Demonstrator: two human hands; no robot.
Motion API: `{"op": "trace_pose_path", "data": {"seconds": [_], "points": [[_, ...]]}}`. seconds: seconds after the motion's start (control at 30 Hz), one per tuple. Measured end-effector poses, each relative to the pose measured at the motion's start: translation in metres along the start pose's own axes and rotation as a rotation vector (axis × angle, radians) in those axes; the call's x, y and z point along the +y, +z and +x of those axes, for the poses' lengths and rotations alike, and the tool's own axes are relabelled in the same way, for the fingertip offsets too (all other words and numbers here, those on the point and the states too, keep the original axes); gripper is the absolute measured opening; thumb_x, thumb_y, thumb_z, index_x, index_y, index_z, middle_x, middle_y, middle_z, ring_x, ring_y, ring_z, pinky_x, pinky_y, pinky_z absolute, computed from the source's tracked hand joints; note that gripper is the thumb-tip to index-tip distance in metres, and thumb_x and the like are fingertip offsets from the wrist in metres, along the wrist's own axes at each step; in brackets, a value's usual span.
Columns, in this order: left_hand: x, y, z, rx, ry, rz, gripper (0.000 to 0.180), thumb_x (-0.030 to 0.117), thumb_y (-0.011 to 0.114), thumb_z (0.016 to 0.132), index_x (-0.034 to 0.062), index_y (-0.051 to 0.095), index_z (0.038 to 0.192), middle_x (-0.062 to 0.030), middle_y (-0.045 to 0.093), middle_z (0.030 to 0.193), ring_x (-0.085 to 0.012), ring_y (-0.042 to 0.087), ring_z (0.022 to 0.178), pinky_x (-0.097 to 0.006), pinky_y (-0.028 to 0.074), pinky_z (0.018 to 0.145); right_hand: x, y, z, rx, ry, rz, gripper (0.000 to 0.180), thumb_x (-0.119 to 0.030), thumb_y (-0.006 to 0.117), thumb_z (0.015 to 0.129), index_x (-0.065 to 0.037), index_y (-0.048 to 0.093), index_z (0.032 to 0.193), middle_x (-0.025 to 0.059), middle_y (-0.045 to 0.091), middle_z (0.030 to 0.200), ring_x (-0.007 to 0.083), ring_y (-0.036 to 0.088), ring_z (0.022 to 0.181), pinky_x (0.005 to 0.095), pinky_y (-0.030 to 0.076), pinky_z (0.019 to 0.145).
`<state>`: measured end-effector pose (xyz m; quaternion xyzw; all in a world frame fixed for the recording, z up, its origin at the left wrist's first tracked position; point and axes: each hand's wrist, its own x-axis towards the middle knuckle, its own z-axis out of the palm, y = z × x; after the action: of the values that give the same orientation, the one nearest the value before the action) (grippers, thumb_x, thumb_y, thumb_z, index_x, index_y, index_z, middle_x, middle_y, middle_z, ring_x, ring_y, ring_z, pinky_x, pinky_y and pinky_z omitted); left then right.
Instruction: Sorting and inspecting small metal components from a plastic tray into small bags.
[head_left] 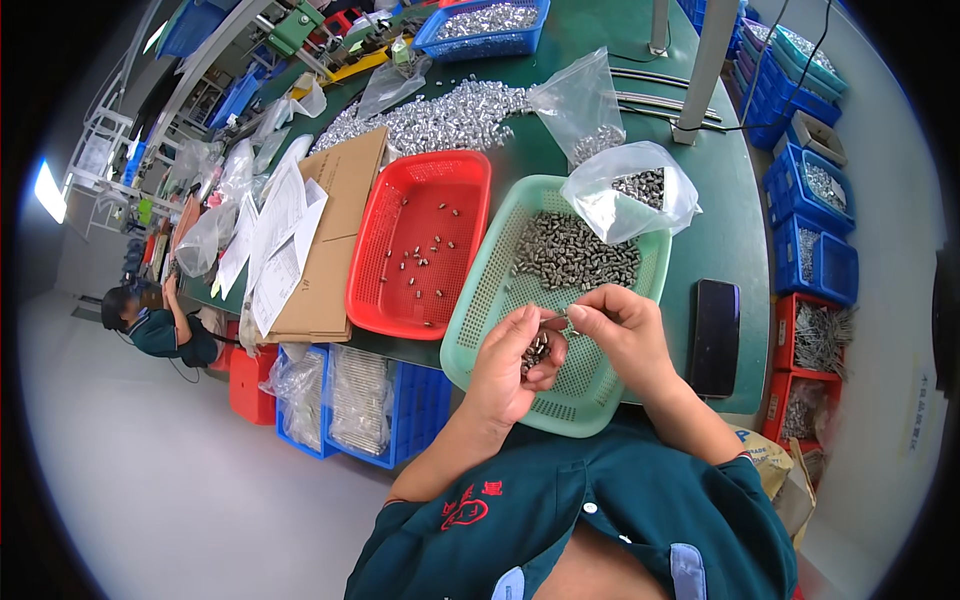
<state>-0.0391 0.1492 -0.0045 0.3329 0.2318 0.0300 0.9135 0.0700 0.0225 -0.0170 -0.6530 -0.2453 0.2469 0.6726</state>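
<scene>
My left hand (pixel 503 368) is curled around a small heap of metal fittings (pixel 536 352), over the near part of a light green perforated basket (pixel 462 322). Thumb and fingers of my right hand (pixel 628 332) are pinched close to the left fingertips; whatever lies between them is too small to name. Many dark grey, short cylindrical fittings (pixel 572 256) are piled in the far half of the basket. A clear plastic bag (pixel 612 212) with more such fittings leans over the basket's far right corner. Left of it, a red tray (pixel 366 285) has several fittings scattered on its bottom.
A black phone (pixel 714 338) lies to the right on the green table (pixel 738 200). Cardboard (pixel 335 225) and papers (pixel 280 240) lie left, shiny silver parts (pixel 430 118) beyond. A metal post (pixel 703 75) stands behind. Blue crates (pixel 400 410) sit below; a co-worker (pixel 160 325) is far left.
</scene>
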Motion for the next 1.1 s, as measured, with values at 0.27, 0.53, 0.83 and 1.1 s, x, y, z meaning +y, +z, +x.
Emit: {"op": "trace_pose_path", "data": {"seconds": [0.27,0.53,0.83,1.1], "points": [[-0.003,-0.007,0.007,-0.045,-0.072,0.098,0.026,0.029,0.051,0.095,0.0037,0.055,0.094,-0.004,0.053,0.068,-0.0057,0.034,0.047,-0.019,0.026,0.041,0.004,0.004,0.001,-0.036,0.022,0.145,0.014,-0.012,0.067,0.084,0.002,0.065,0.084,0.0003,0.06,0.068,0.0046,0.049,0.061,0.0213,0.04,0.054],[-0.002,-0.007,0.006,0.056,-0.104,-0.044,0.025,0.025,0.044,0.097,0.0023,0.055,0.101,-0.0059,0.053,0.073,-0.0067,0.034,0.048,-0.02,0.026,0.042,-0.001,-0.002,0.007,0.218,-0.335,-0.377,0.01,-0.008,0.071,0.076,-0.002,0.063,0.074,0.0071,0.061,0.066,0.0156,0.056,0.058,0.0288,0.043,0.052],[-0.001,-0.014,0.004,-0.003,-0.044,-0.135,0.014,0.017,0.045,0.096,0.0056,0.052,0.101,-0.0079,0.054,0.076,-0.0078,0.035,0.049,-0.02,0.026,0.043,-0.009,-0.005,0.004,0.201,-0.421,-0.491,0.009,-0.005,0.07,0.077,-0.001,0.061,0.076,0.0069,0.061,0.069,0.0165,0.055,0.06,0.0283,0.042,0.054],[-0.007,-0.022,0.009,-0.101,-0.08,-0.281,0.009,0.02,0.051,0.095,0.0119,0.054,0.094,-0.0039,0.051,0.068,-0.0073,0.033,0.045,-0.02,0.024,0.04,-0.008,0.003,-0.008,0.076,-0.283,-0.247,0.009,-0.005,0.07,0.078,0.0,0.063,0.078,0.0049,0.06,0.069,0.0118,0.055,0.062,0.0255,0.042,0.056]]}}
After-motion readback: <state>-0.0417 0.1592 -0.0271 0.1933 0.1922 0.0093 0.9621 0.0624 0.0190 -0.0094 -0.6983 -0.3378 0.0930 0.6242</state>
